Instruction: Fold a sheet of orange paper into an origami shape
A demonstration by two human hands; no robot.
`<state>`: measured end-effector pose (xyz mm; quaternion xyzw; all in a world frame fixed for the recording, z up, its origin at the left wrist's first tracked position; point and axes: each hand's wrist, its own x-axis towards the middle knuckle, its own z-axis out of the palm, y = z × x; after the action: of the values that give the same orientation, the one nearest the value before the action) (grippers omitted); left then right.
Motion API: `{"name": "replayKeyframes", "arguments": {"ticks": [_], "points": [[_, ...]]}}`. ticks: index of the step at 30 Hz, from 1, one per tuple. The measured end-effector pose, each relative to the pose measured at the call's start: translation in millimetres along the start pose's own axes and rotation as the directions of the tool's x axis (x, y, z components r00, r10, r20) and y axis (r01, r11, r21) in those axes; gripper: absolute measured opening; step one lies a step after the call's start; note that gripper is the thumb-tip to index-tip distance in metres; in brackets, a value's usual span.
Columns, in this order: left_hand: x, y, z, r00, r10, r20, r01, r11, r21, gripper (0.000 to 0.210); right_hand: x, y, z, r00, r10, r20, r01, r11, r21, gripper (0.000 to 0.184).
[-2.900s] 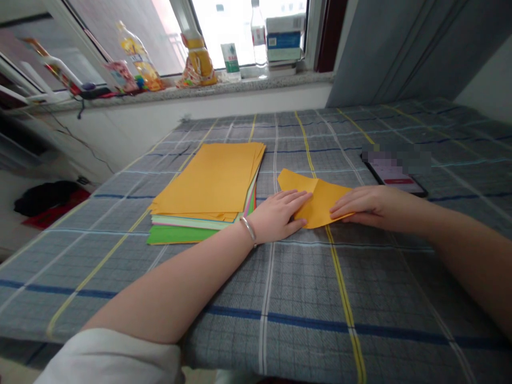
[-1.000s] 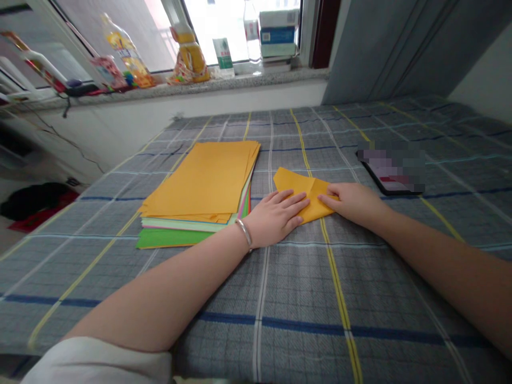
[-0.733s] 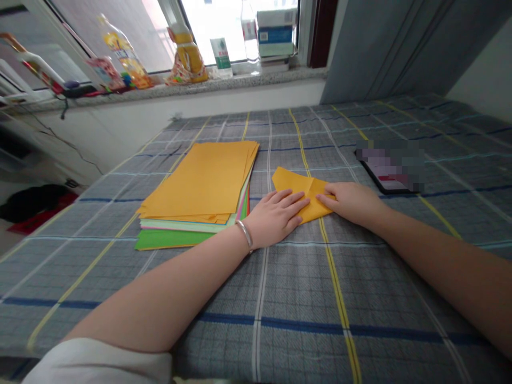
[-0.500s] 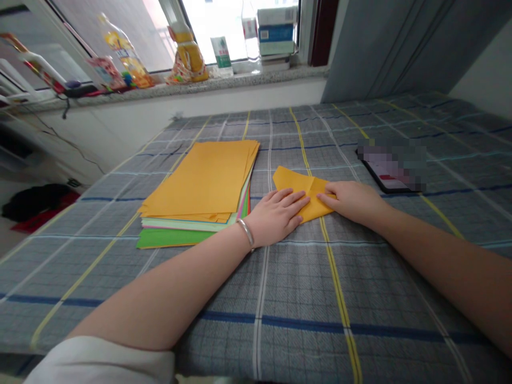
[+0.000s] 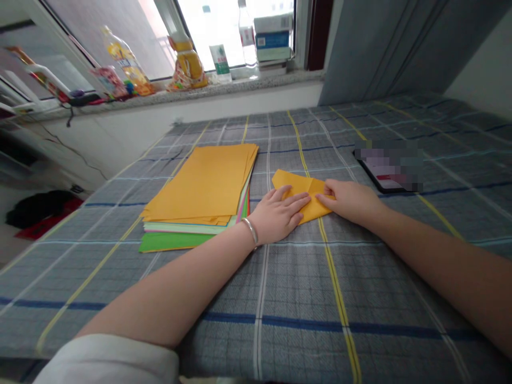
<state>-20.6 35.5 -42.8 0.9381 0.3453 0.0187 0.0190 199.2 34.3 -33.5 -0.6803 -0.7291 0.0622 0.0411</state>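
Note:
A folded sheet of orange-yellow paper [image 5: 298, 181] lies on the checked cloth in front of me, with crease lines showing on it. My left hand [image 5: 280, 213] rests flat on its left part, fingers spread. At the paper's right edge, my right hand [image 5: 346, 200] pinches it between thumb and curled fingers. Part of the paper is hidden under both hands. To the left of it is a stack of coloured paper [image 5: 204, 181], orange on top, with green, white and pink edges showing beneath.
A phone [image 5: 386, 170] lies to the right on the grey checked cloth [image 5: 296, 298]. Behind, a stone windowsill [image 5: 240, 82] carries bottles, a tube [image 5: 220, 60] and stacked boxes [image 5: 273, 38]. A grey curtain [image 5: 368, 53] hangs at the back right.
The view has shifted slightly. The fingers of my left hand have moved a little on the paper; my right hand keeps its pinch at the right edge.

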Motion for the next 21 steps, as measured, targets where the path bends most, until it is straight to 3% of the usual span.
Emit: {"name": "replayKeyframes", "arguments": {"ticks": [3, 5, 6, 8, 10, 12, 14, 21], "points": [[2, -1, -0.2, 0.999, 0.003, 0.039, -0.002, 1.000, -0.010, 0.056, 1, 6, 6, 0.992, -0.025, -0.126, 0.038, 0.994, 0.103, 0.026], [3, -2, -0.9, 0.998, 0.000, 0.059, 0.001, 1.000, -0.018, 0.057, 0, 11, 10, 0.947, -0.176, -0.267, 0.217, 0.967, 0.132, 0.022], [3, -2, -1.3, 0.998, -0.002, 0.064, 0.003, 1.000, -0.021, 0.057, -1, 13, 11, 0.899, -0.278, -0.339, 0.331, 0.937, 0.112, 0.020], [4, -2, -2.1, 0.998, -0.002, 0.068, 0.004, 1.000, -0.022, 0.057, -6, 15, 12, 0.757, -0.501, -0.418, 0.559, 0.829, 0.018, 0.018], [4, -2, -2.5, 0.997, -0.001, 0.071, 0.003, 1.000, -0.021, 0.056, -13, 12, 10, 0.609, -0.687, -0.397, 0.725, 0.685, -0.073, 0.020], [3, -2, -2.5, 0.997, -0.001, 0.072, 0.002, 1.000, -0.019, 0.055, -21, 7, 7, 0.519, -0.788, -0.330, 0.806, 0.580, -0.118, 0.022], [3, -2, -2.1, 0.998, -0.001, 0.061, 0.002, 1.000, -0.016, 0.055, -27, 2, 4, 0.495, -0.821, -0.284, 0.825, 0.546, -0.143, 0.024], [4, -3, 0.0, 0.999, 0.019, 0.034, -0.019, 1.000, 0.003, 0.054, -29, 1, 0, 0.472, -0.846, -0.248, 0.843, 0.515, -0.154, 0.026]]}}
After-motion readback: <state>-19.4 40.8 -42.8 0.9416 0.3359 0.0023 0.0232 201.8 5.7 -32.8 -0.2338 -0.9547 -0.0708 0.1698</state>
